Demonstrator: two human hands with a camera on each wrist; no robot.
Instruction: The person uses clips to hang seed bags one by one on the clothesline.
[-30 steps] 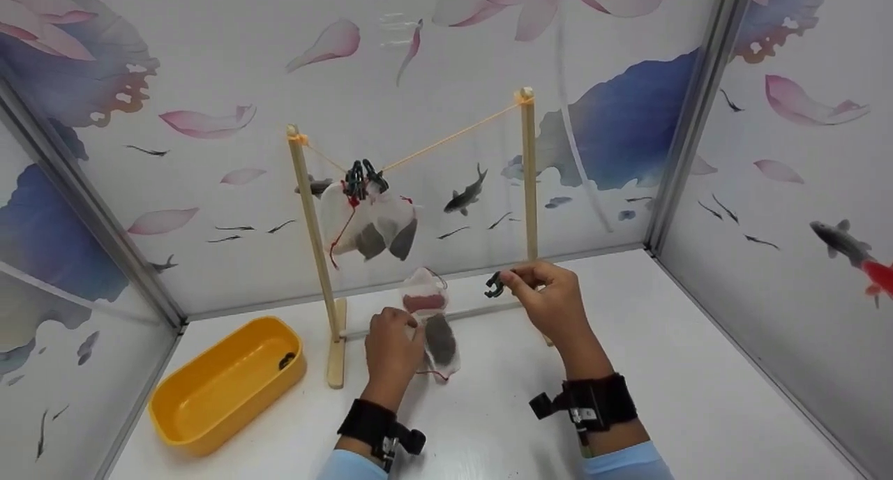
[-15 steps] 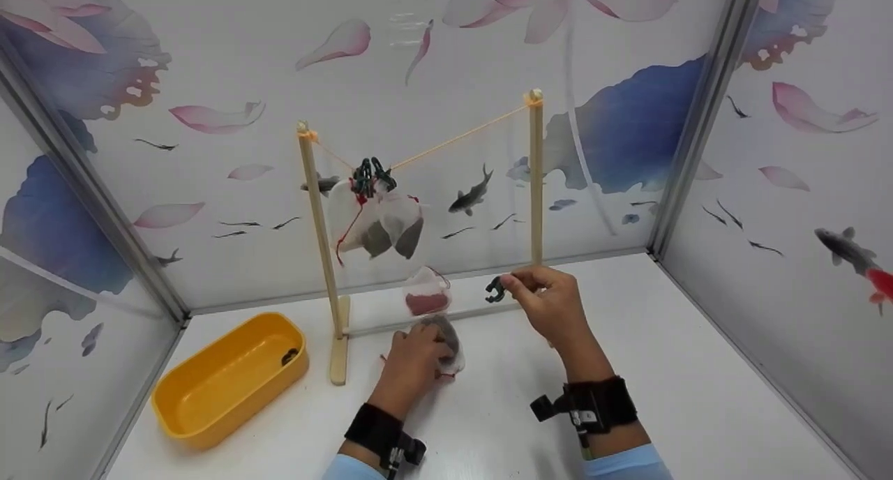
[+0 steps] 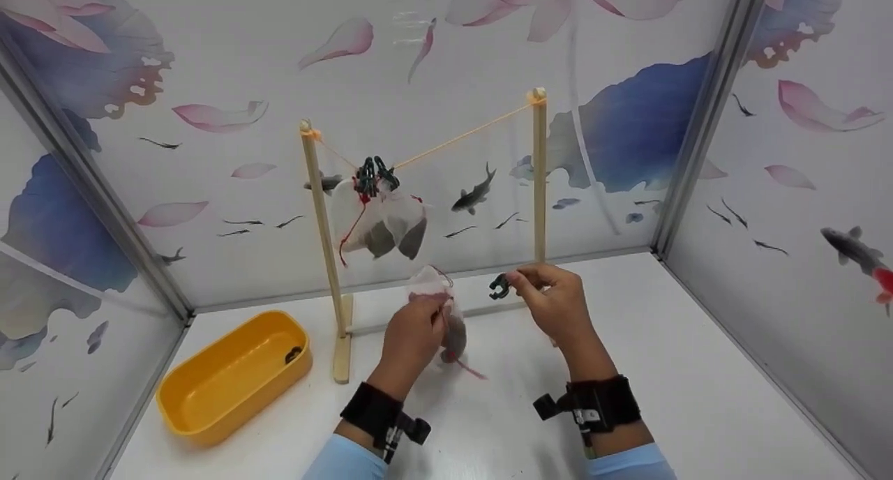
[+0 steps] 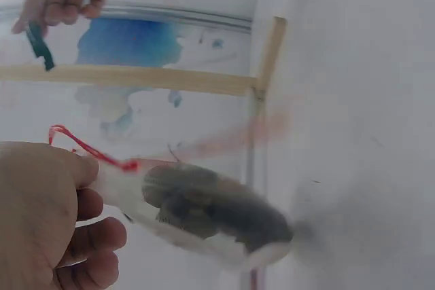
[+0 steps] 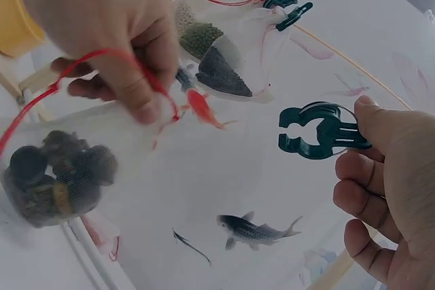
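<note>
Sheer white mesh pouch with a red drawstring and dark lumpy contents [image 3: 446, 316] is hanging from the left hand [image 3: 411, 333], whose grip is pinching the gathered neck and red cord while the filled end is dangling below and to the right of the fingers, above the white counter [image 3: 663, 368]. In the left wrist view the pouch [image 4: 204, 212] is stretching away from the thumb, its dark contents blurred. In the right wrist view the same pouch [image 5: 58, 171] is sagging below the left hand [image 5: 102, 25], the red cord looping round the fingers.

The right hand [image 3: 554, 302] is holding a small dark green plastic clip [image 3: 497, 286], the grip clenched on the clip's handle ends between thumb and forefinger, so the clip is projecting to the left of the fingertips, towards the pouch but apart from it. The right wrist view is showing the clip [image 5: 319, 130] with its round-notched mouth pointing away from the right hand [image 5: 391, 195].

Beyond both hands a light wooden two-post drying rack [image 3: 538, 180] is standing on the counter, with an orange string [image 3: 460, 137] sagging between the post tops. Two more filled mesh pouches [image 3: 380, 222] are hanging from it under dark clips [image 3: 373, 176]. Well to the left of the left grip, a yellow oval plastic tub [image 3: 230, 379] is sitting with one dark clip [image 3: 293, 354] inside.
</note>
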